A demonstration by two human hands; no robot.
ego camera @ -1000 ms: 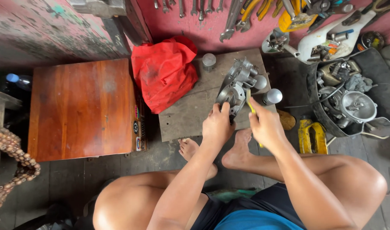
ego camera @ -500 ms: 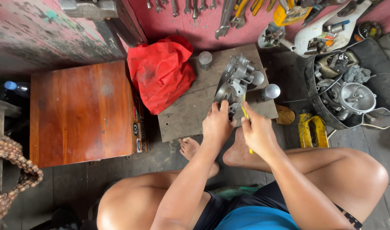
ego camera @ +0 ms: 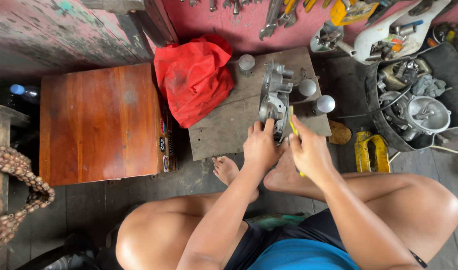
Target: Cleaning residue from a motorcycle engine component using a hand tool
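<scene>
Steadying metal engine casing (ego camera: 274,100), left hand (ego camera: 260,147); right hand (ego camera: 309,152) gripping yellow-handled tool (ego camera: 292,122).

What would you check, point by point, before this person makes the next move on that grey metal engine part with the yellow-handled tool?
1. Left hand steadies the metal engine part: ok, fingers rest on its near end.
2. Right hand has a firm grip on the yellow-handled tool: ok, fist closed round the handle.
3. Tool tip seated on the part: cannot tell, the tip is hidden.
4. Part sits flat on the grey board: ok, as far as visible.
5. Loose round metal pieces clear of the hands: ok, they lie apart to the right.
6. Bare feet clear of the work: not ok, they sit just below the board's edge.
</scene>
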